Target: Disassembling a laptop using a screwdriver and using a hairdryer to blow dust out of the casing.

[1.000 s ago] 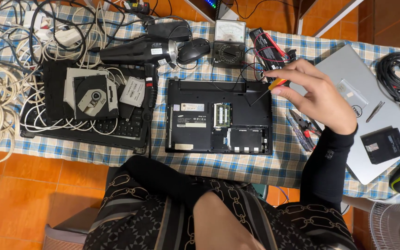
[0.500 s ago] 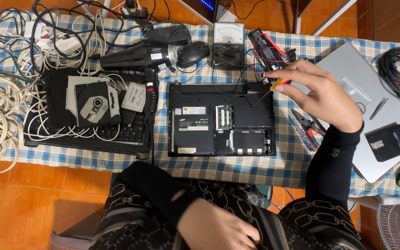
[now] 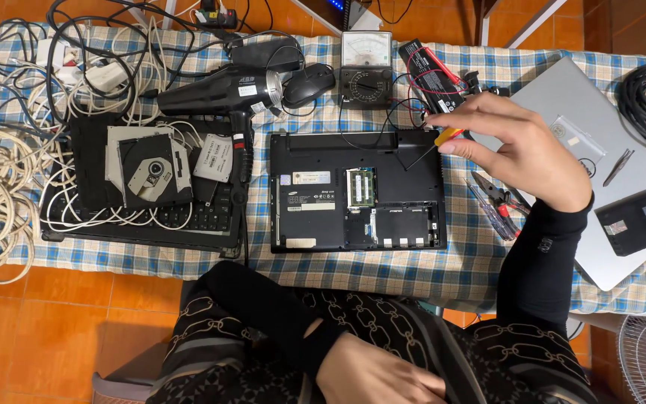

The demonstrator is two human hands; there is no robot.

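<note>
Right hand (image 3: 521, 153) holds screwdriver (image 3: 429, 148) over opened laptop (image 3: 357, 193).

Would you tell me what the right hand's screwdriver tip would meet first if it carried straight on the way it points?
The right hand pinches a small screwdriver whose shaft slants down-left. Going on, the tip would probably first meet the upturned black laptop base near its top right corner; its height above the base is unclear.
</note>
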